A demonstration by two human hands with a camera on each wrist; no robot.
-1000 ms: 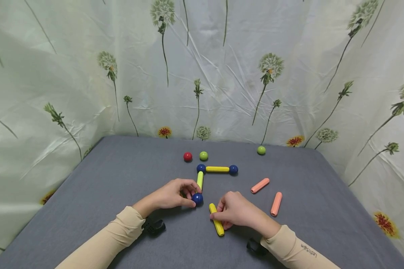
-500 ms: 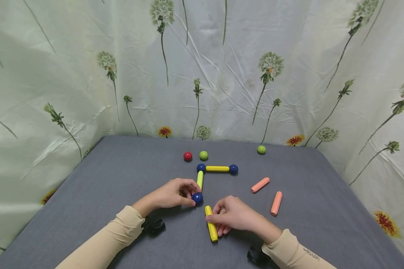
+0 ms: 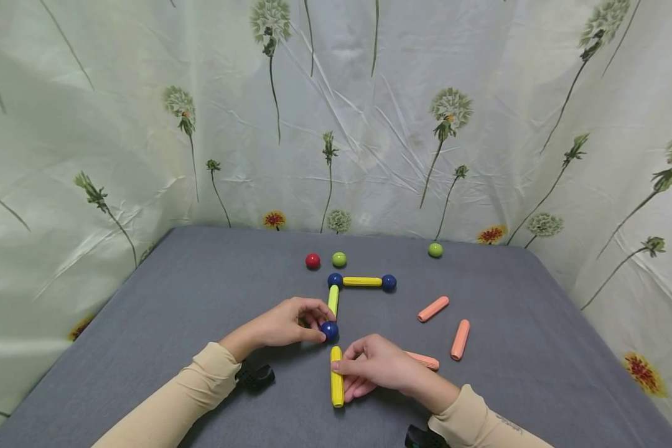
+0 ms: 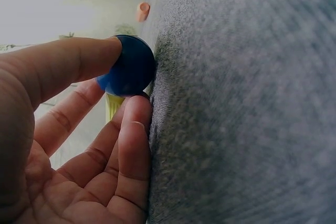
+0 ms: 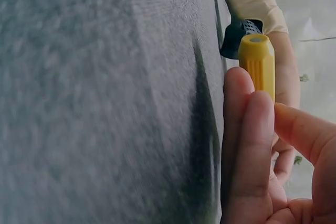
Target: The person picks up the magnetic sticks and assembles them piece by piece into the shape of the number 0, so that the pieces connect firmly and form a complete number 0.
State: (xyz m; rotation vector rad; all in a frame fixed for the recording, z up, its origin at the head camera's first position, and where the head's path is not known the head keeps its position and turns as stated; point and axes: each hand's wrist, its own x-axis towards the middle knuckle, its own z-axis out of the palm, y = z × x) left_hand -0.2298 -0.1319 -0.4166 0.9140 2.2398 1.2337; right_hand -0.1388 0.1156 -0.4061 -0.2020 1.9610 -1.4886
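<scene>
My left hand (image 3: 297, 322) pinches a blue ball (image 3: 329, 330) between thumb and fingers, low on the cloth. From that ball a lime-green rod (image 3: 333, 302) runs back to a second blue ball (image 3: 335, 280), where a yellow rod (image 3: 361, 282) leads right to a third blue ball (image 3: 389, 283). In my right hand (image 3: 378, 367) a loose yellow rod (image 3: 337, 377) is pinched by the thumb and fingers, its far end just short of the held ball. The right wrist view shows this rod's end (image 5: 256, 39) with a grey round centre.
Two salmon rods (image 3: 433, 308) (image 3: 460, 340) lie to the right, and another salmon rod (image 3: 424, 360) is partly hidden behind my right hand. A red ball (image 3: 312, 261) and two green balls (image 3: 339, 259) (image 3: 435, 250) stand towards the back of the grey cloth (image 3: 229, 267).
My right hand has moved left and slightly nearer with the yellow rod, which has turned to point at the held blue ball. A salmon rod has come into view behind it. The left hand stays still.
</scene>
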